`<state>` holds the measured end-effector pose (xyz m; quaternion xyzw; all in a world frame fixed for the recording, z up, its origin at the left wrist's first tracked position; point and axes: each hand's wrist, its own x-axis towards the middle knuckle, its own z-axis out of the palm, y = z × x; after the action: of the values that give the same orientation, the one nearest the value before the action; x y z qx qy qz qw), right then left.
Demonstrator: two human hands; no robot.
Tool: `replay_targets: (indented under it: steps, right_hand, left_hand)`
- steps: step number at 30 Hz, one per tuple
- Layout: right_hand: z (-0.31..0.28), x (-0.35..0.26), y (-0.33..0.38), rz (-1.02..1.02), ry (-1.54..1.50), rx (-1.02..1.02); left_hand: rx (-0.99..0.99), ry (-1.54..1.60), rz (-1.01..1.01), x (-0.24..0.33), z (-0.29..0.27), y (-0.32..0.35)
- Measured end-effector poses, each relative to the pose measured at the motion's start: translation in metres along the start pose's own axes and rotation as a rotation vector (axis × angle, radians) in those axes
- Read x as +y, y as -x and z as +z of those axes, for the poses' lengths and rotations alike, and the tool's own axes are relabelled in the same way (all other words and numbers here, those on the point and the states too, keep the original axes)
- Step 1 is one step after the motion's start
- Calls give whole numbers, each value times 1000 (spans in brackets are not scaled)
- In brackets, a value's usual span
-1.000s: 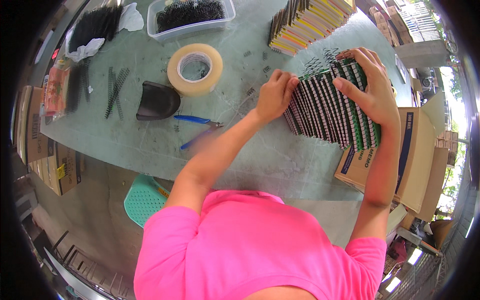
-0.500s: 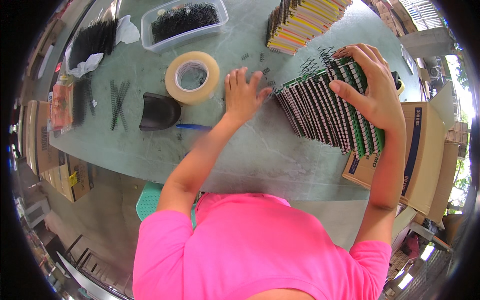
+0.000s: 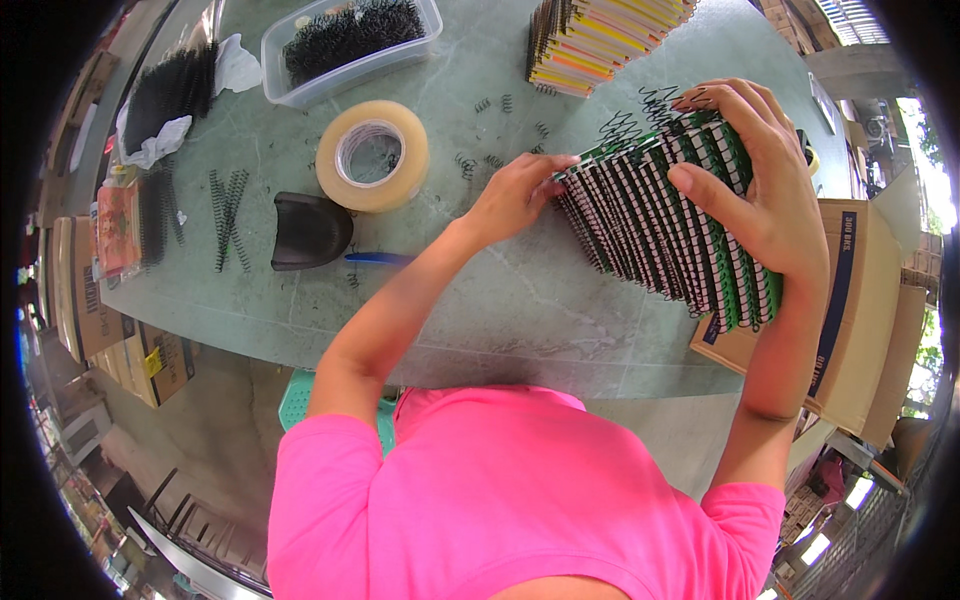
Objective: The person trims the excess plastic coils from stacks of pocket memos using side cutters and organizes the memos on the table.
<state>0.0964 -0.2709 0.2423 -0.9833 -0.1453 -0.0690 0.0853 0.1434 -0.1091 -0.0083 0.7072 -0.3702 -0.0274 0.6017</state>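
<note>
A stack of spiral-bound notebooks (image 3: 650, 215) with green covers and black coils leans on the table in front of me, bound edges facing me. My right hand (image 3: 760, 175) is wrapped over its right end, thumb on the coils and fingers over the far side. At the leftmost notebook's corner, my left hand (image 3: 515, 198) pinches with thumb and fingertips; the exact bit between them is too small to make out. Loose coil ends (image 3: 622, 125) stick up from the far side of the stack.
Past the stack stands a second pile of coil-bound books (image 3: 600, 45). Left lie a clear tub of black coils (image 3: 432, 30), a tape roll (image 3: 420, 150), a black curved piece (image 3: 310, 232), a blue pen (image 3: 378, 258) and coil scraps (image 3: 465, 165). A cardboard box (image 3: 870, 300) is at right.
My left hand has moved right, from open above the table to a pinch at the notebook stack's left corner. The right hand keeps its hold on the stack, which has shifted slightly.
</note>
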Motion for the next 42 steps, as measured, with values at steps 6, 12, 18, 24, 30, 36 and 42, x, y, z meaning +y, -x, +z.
replay_targets:
  steps: [6,12,18,24,30,36,42]
  right_hand:
    - [3,-1,1,-13,-7,39]
    - [1,-1,-1,-21,1,11]
    - [2,2,1,-11,1,20]
    - [1,0,1,-38,-29,-10]
    - [4,-1,3,-33,4,57]
    - [0,0,1,-41,24,-2]
    - [3,3,1,-42,12,48]
  left_hand:
    - [144,-156,-143,-10,-3,0]
    - [-24,-200,-51,-26,8,15]
    - [99,-686,-199,10,-1,35]
    - [-216,-529,212,58,71,103]
    - [-255,-800,333,23,68,82]
    - [-10,-894,152,-1,23,32]
    - [-68,-1050,30,-19,-7,28]
